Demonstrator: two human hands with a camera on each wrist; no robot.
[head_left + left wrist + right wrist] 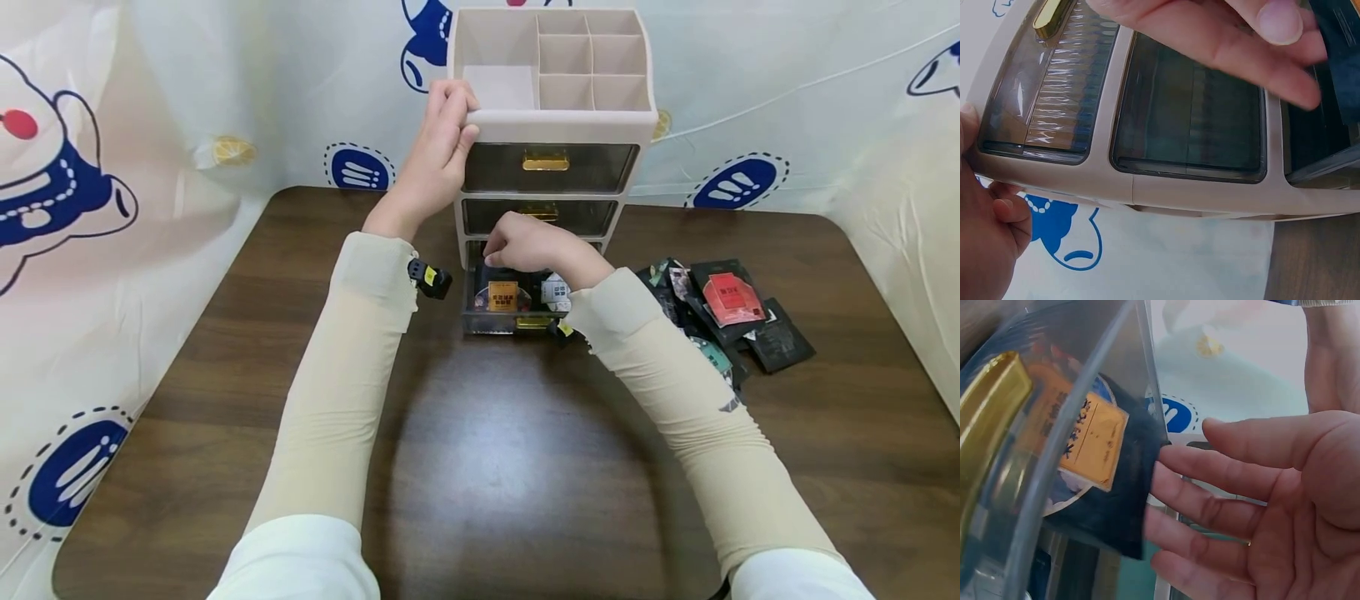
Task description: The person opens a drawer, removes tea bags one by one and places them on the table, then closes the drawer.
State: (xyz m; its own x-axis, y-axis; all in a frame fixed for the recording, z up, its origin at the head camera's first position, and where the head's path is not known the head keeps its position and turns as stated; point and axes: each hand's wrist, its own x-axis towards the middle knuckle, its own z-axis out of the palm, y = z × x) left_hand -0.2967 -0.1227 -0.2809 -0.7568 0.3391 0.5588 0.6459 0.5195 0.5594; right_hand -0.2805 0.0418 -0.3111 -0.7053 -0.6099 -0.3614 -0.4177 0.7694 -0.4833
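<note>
A cream desktop drawer organizer [562, 127] stands at the back of the table, its bottom drawer [487, 323] pulled out. My left hand [435, 158] grips the organizer's upper left edge; in the left wrist view the thumb [967, 127] lies at its front. Over the drawer is my right hand [536, 246]. Inside stands a dark packet with an orange label [501, 296]. In the right wrist view my outstretched fingers [1210, 509] touch this packet's [1116, 515] edge, with the thumb apart from it. A white-labelled packet [555, 293] sits beside it, partly hidden by the wrist.
Several dark packets [731, 300] lie in a loose pile on the brown table [480, 467], right of the organizer. Two drawers above, with gold handles [546, 162], are closed. The divided top tray [510, 87] faces up. A patterned curtain [300, 100] hangs behind.
</note>
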